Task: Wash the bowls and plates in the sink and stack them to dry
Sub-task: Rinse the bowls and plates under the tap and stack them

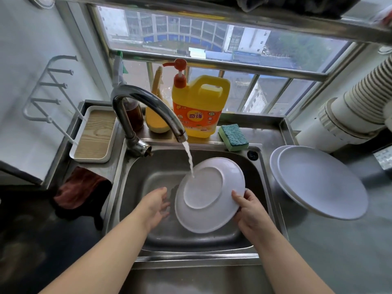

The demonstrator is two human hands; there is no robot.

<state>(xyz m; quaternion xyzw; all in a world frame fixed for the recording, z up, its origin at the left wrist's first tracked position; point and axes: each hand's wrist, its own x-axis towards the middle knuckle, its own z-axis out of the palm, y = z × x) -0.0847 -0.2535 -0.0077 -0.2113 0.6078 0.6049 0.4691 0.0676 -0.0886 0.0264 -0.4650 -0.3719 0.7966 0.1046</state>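
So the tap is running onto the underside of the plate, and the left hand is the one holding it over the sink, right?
Not quite. The head view shows the right hand gripping the plate at its rim, while the left hand is open beside it, not holding it. The rest stands: the tap runs onto the plate's underside, over the sink.

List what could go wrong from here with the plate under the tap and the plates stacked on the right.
1. Only the right hand grips the wet plate, at its rim; the left hand is open beside it, so the plate may slip into the sink.
2. The water stream strikes the tilted underside and may splash out.
3. The stacked plates seem to overhang the sink's right edge; a knock might tip them.
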